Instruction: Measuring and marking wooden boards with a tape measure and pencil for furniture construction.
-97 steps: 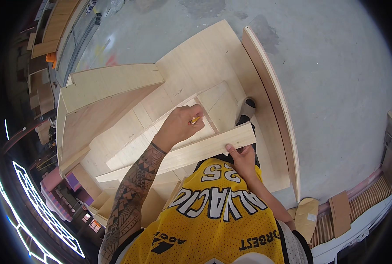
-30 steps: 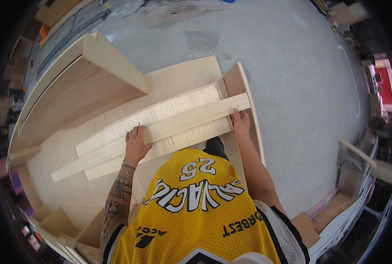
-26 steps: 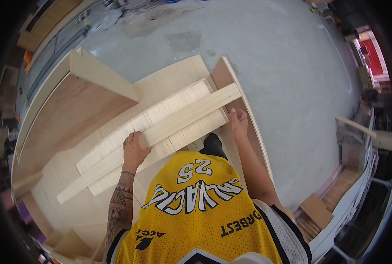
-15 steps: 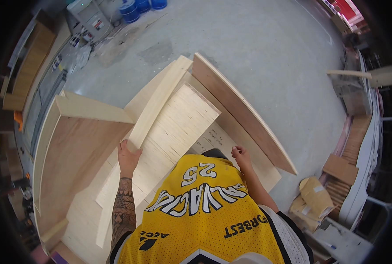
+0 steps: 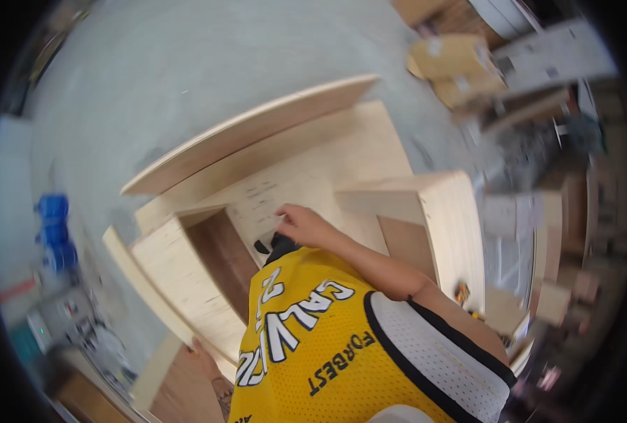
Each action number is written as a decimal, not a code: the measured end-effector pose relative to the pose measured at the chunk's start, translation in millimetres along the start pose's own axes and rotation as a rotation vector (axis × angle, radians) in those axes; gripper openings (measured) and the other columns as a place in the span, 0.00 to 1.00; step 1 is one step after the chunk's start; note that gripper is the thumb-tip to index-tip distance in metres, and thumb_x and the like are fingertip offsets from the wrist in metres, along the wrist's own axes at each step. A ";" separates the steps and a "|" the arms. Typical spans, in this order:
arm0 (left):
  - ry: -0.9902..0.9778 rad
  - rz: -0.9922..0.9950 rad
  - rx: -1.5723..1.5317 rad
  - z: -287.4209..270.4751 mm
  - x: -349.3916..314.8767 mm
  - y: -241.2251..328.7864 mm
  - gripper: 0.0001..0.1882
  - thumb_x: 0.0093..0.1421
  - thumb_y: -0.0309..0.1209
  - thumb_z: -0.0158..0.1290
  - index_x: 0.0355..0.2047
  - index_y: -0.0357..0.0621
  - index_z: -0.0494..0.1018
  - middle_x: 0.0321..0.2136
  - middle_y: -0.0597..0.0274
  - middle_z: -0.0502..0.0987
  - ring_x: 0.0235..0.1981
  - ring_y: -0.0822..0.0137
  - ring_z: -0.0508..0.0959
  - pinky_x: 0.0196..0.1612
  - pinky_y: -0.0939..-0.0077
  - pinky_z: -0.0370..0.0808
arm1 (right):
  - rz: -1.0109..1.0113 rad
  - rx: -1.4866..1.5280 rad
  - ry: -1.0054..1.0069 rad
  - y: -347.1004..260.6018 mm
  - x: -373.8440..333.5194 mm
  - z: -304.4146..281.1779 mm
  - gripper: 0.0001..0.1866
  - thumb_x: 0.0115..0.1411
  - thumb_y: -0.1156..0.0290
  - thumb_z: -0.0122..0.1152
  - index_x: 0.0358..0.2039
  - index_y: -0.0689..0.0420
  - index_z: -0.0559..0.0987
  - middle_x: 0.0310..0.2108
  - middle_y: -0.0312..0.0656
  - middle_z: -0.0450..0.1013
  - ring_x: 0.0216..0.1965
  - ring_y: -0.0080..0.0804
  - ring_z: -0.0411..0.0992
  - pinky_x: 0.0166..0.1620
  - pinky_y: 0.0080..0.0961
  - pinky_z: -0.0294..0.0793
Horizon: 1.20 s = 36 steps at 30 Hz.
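The strip is set along the left edge of the box; beyond both, a panel is stood; a cabinet is placed right.

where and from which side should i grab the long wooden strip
Probably near mid-length, gripped across its width from the person's left: the long wooden strip looks narrow enough to span, its outer edge faces the floor, and the box lies along its inner side.

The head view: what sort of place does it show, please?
Most likely a woodworking shop: a long pale wooden strip is at the person's left hand, with a long wooden panel and a box-shaped wooden piece nearby.
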<state>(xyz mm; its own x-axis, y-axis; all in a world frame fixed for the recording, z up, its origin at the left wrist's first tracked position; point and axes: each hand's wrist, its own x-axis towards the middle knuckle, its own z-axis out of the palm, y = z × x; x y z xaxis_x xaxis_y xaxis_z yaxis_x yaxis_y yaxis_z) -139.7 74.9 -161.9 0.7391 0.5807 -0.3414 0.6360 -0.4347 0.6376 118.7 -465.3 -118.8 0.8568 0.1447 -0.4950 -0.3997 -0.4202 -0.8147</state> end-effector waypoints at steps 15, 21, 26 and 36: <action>0.139 0.462 0.001 51.5 84.8 151.6 0.29 0.80 0.41 0.55 0.68 0.28 0.69 0.55 0.39 0.80 0.52 0.47 0.82 0.55 0.55 0.82 | 0.245 -0.052 1.252 42.5 -244.6 -81.3 0.35 0.69 0.57 0.73 0.71 0.57 0.72 0.70 0.57 0.68 0.70 0.60 0.67 0.72 0.55 0.68; 0.053 0.783 -0.170 83.4 116.6 182.3 0.27 0.86 0.42 0.36 0.64 0.33 0.76 0.63 0.46 0.77 0.64 0.54 0.74 0.71 0.59 0.68 | 0.874 -0.034 1.068 315.0 -481.5 -123.5 0.47 0.67 0.51 0.72 0.78 0.63 0.65 0.77 0.64 0.62 0.79 0.63 0.59 0.80 0.51 0.59; 0.128 0.817 -0.154 58.3 44.9 214.8 0.15 0.84 0.33 0.46 0.53 0.37 0.81 0.48 0.52 0.83 0.55 0.54 0.80 0.66 0.60 0.74 | 0.946 -0.551 1.213 238.9 -424.6 -74.8 0.29 0.73 0.67 0.65 0.69 0.66 0.73 0.59 0.61 0.76 0.60 0.56 0.76 0.65 0.48 0.77; -0.777 0.506 -0.445 130.5 -51.7 267.4 0.15 0.81 0.34 0.55 0.61 0.41 0.79 0.49 0.64 0.83 0.48 0.74 0.80 0.55 0.76 0.78 | -0.394 -0.322 -0.067 -54.2 -101.7 6.8 0.31 0.57 0.70 0.70 0.62 0.59 0.74 0.47 0.55 0.80 0.47 0.55 0.82 0.52 0.44 0.83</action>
<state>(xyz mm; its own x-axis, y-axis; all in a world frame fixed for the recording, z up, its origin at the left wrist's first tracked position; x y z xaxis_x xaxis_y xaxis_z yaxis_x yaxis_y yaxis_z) 21.2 -161.2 -63.9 0.9378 -0.2740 -0.2132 0.1872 -0.1180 0.9752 51.0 -451.1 -26.3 0.8953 0.4003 -0.1956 0.0795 -0.5755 -0.8139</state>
